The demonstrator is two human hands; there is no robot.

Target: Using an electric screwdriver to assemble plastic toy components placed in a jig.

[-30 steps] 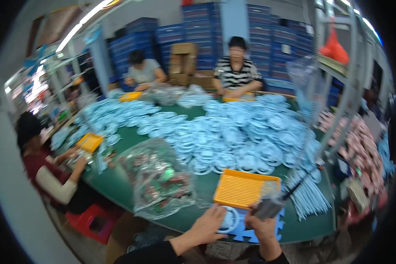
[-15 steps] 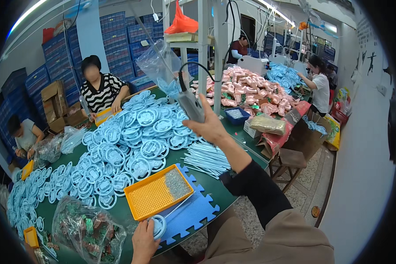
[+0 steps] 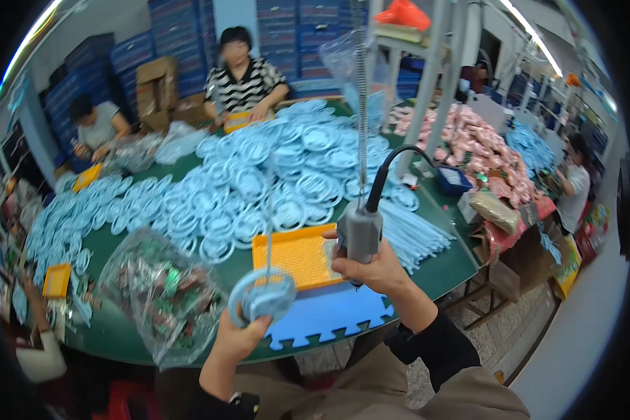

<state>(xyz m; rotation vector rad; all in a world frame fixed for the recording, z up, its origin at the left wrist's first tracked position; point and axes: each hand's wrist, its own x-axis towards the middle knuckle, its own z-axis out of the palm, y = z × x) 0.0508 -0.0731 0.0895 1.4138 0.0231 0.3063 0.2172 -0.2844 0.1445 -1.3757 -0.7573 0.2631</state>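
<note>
My left hand (image 3: 232,344) grips a light blue round plastic ring part (image 3: 271,297) with a thin stick rising from it, held tilted above the table's front edge. In my right hand (image 3: 386,271) is a grey electric screwdriver (image 3: 362,234), bit pointing down, hung from a coiled spring with a black cord at its top. Its tip is apart from the ring part. Beyond the hands lies a yellow perforated tray (image 3: 297,257); the right hand and screwdriver cover part of its right end. A blue foam mat (image 3: 329,316) is under and in front of the tray.
Light blue ring parts (image 3: 259,175) are heaped across the green table (image 3: 126,339). A bundle of blue sticks (image 3: 416,234) lies right. A clear bag of circuit boards (image 3: 164,294) rests left. Pink parts (image 3: 462,143) are piled farther off. A person in stripes (image 3: 248,84) works opposite.
My right hand has brought the screwdriver down toward the tray's right end. My left hand has lifted the ring part off the mat area. The view has turned left.
</note>
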